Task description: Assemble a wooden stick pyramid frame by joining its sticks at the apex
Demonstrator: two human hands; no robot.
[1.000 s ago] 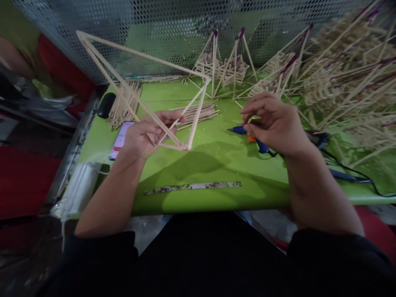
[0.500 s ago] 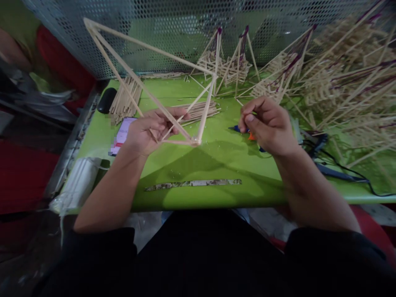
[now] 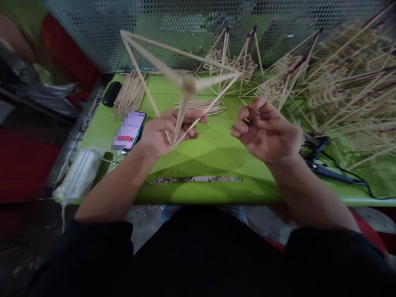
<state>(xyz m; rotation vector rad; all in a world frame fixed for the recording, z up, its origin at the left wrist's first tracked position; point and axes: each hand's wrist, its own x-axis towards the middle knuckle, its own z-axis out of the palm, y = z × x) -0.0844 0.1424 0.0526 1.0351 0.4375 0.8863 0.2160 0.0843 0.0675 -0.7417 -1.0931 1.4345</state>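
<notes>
My left hand (image 3: 175,128) is closed around one corner of an open frame made of thin wooden sticks (image 3: 188,86). The frame is raised above the green table, with one joint pointing up toward me and other corners reaching to the far left and far right. Off to the right, my right hand (image 3: 267,130) hovers over the table, palm turned inward. Its fingers are loosely curled and apart, with nothing visible held. A small dark tip shows by its fingertips; I cannot tell what it belongs to. Between and behind the hands lies a bundle of loose sticks (image 3: 201,106).
Another stick pile (image 3: 131,90) lies beside a black rounded object (image 3: 111,94). A lit phone (image 3: 130,131) and a white corded block (image 3: 81,173) are at left. Purple-tipped stick structures (image 3: 284,74) crowd the right, near a black cable (image 3: 343,169). A perforated metal panel (image 3: 173,24) stands behind.
My left hand has moved right and turned the stick frame, so a joint now faces me. The right hand has loosened from a pinch, its fingers spreading. More of the phone shows.
</notes>
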